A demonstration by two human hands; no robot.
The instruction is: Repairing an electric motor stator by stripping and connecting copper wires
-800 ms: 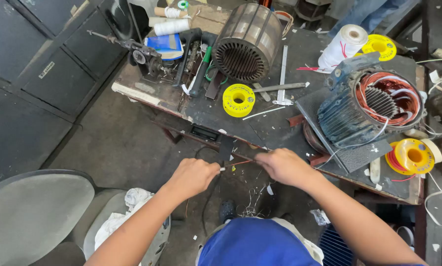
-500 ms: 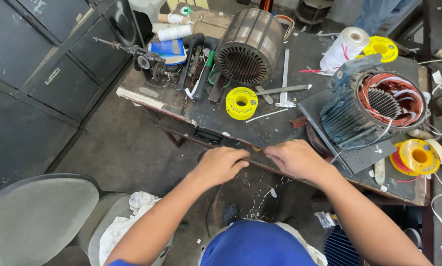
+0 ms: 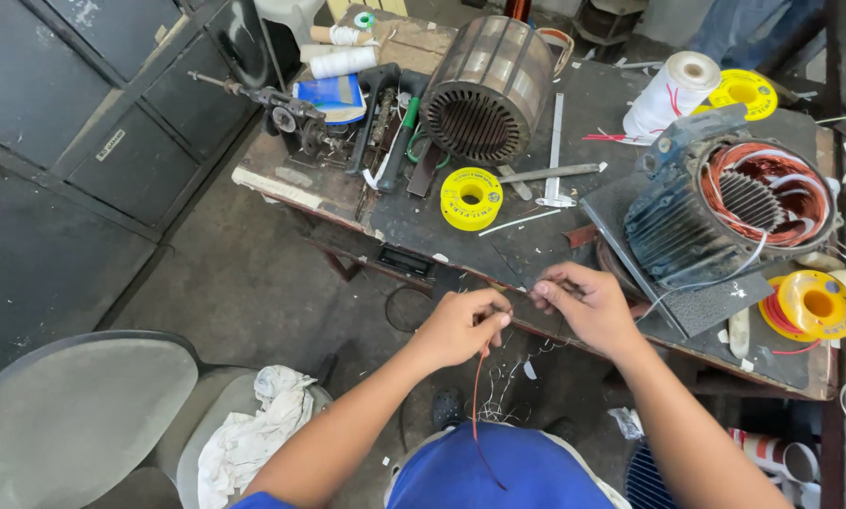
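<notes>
- Head view: my left hand (image 3: 461, 325) is now pinching a copper wire (image 3: 478, 396), fingers clamped, its length hanging below them.
- My right hand (image 3: 583, 303), drawn closer, is pinching its end at the workbench (image 3: 498, 250) edge.

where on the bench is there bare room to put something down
Bare patch between the yellow spool, the steel rule and the motor, just beyond the hands. Crowded at the far left around the stator core and hand tools, and at the right edge by the wire reels.

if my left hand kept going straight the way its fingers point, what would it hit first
Most likely the right hand: the left hand points right, its fingertips nearly meeting the right's over the thin wire. Depth is unclear.
</notes>
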